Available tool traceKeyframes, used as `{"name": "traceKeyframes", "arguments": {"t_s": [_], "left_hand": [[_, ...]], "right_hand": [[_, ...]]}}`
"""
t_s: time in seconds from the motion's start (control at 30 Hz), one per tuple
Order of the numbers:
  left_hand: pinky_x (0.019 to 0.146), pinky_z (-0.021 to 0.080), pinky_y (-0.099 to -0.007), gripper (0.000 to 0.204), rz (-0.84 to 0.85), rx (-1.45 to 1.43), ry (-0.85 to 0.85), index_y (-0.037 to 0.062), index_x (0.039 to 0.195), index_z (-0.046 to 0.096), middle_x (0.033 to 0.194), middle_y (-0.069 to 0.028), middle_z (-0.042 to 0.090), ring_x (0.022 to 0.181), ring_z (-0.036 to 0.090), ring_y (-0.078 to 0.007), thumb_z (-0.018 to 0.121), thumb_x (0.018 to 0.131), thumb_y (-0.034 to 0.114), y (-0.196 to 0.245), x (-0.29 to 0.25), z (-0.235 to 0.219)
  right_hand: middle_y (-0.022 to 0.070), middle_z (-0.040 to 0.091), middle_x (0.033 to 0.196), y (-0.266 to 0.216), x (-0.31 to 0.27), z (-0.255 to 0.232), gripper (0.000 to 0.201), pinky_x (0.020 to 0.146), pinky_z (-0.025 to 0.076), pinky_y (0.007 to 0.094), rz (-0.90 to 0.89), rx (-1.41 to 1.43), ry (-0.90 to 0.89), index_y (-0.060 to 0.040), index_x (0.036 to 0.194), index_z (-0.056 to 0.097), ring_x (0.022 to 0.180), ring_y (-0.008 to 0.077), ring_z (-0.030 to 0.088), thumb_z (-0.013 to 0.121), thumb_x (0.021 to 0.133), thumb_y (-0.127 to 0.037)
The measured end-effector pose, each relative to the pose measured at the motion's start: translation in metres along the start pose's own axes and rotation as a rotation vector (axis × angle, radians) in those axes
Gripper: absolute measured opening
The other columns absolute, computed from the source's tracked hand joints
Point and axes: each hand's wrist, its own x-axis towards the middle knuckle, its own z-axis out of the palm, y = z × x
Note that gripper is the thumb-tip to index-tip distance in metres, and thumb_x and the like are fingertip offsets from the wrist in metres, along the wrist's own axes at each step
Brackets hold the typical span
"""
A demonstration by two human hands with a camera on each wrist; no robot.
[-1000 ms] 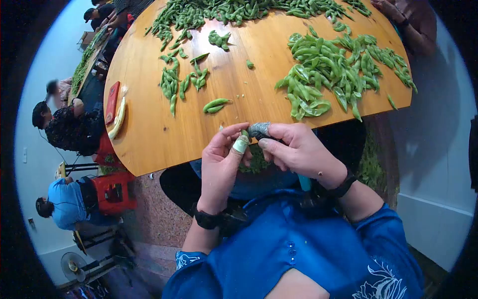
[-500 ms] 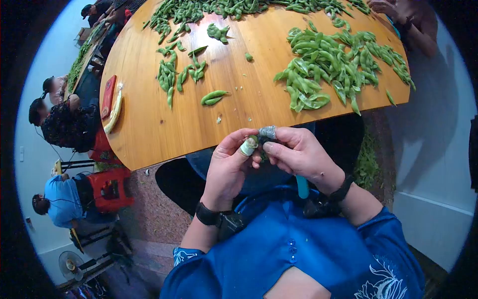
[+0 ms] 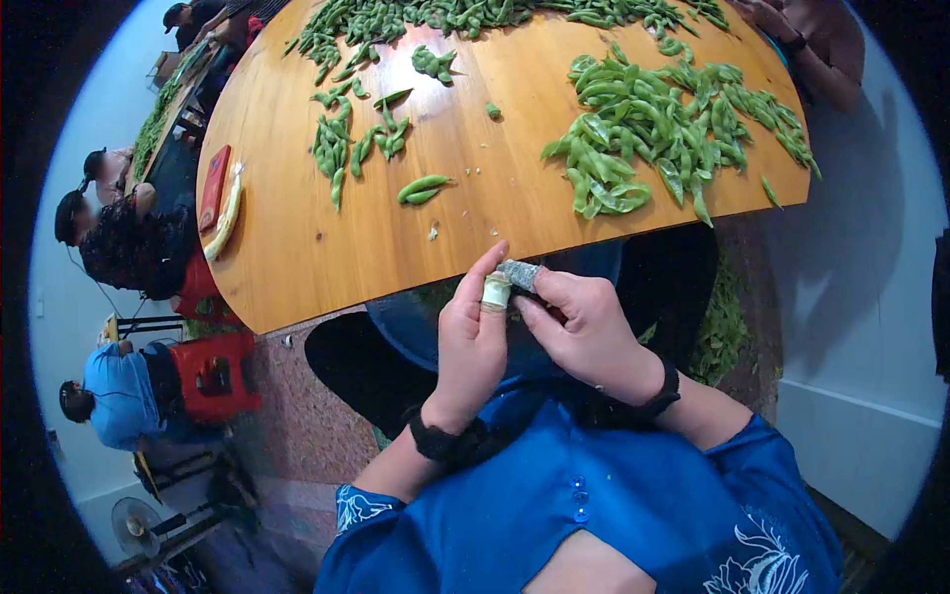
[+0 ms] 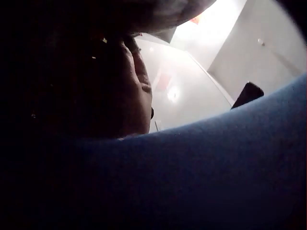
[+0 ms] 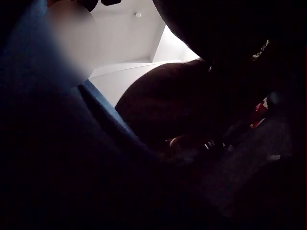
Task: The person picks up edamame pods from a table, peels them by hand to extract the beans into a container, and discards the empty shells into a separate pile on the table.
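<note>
Pod: we judge it light, soft and slick; hidden between both hands, near the desk (image 3: 297,257) edge.
Left hand (image 3: 473,342): taped fingertip, grip curled; contents unclear.
Right hand (image 3: 584,332): grip pinching, wrapped thumb (image 3: 520,273).
Hold: the pod's ends.

A shared pod-shelling workroom: long wooden table (image 3: 327,247) heaped with green pods (image 3: 663,129), workers alongside.

A person wears a bright blue top (image 3: 594,495) with small buttons down the front and white floral print at the short sleeves. Black wristbands (image 3: 440,441) circle both wrists. Taped wraps (image 3: 495,290) cover two fingertips.
</note>
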Motion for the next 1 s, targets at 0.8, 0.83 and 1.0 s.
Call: {"name": "traceKeyframes", "arguments": {"t_s": [0.8,0.83,1.0], "left_hand": [[0.067,0.048,-0.021,0.033,-0.051,-0.351,-0.158,0.0013,0.126,0.047,0.095,-0.0046,0.06,0.077,0.057,-0.0085,0.044,0.093,0.006,-0.027,0.009,-0.018],[0.067,0.047,-0.0198,0.033,-0.066,-0.284,-0.141,0.0028,0.127,0.047,0.096,-0.0044,0.059,0.077,0.056,-0.008,0.05,0.094,0.008,-0.026,0.007,-0.018],[0.063,0.046,-0.0192,0.019,0.11,0.095,-0.101,0.0,0.104,0.062,0.091,-0.0036,0.058,0.075,0.057,-0.0075,0.061,0.085,0.001,-0.002,0.011,-0.025]], "right_hand": [[0.0147,0.063,0.075,-0.013,0.004,-0.007,0.022,0.056,0.047,0.0275,0.227,0.281,-0.021,0.0018,0.105,0.063,0.062,0.011,0.061,0.058,0.084,-0.002],[0.0147,0.063,0.075,-0.01,0.003,-0.006,0.022,0.056,0.047,0.0275,0.227,0.28,-0.023,0.0018,0.105,0.063,0.062,0.011,0.061,0.058,0.084,-0.002],[0.0155,0.061,0.071,-0.002,0.0,-0.005,0.018,0.052,0.044,0.0292,0.134,0.058,-0.031,0.0008,0.1,0.063,0.057,0.0158,0.059,0.06,0.083,-0.003]]}}
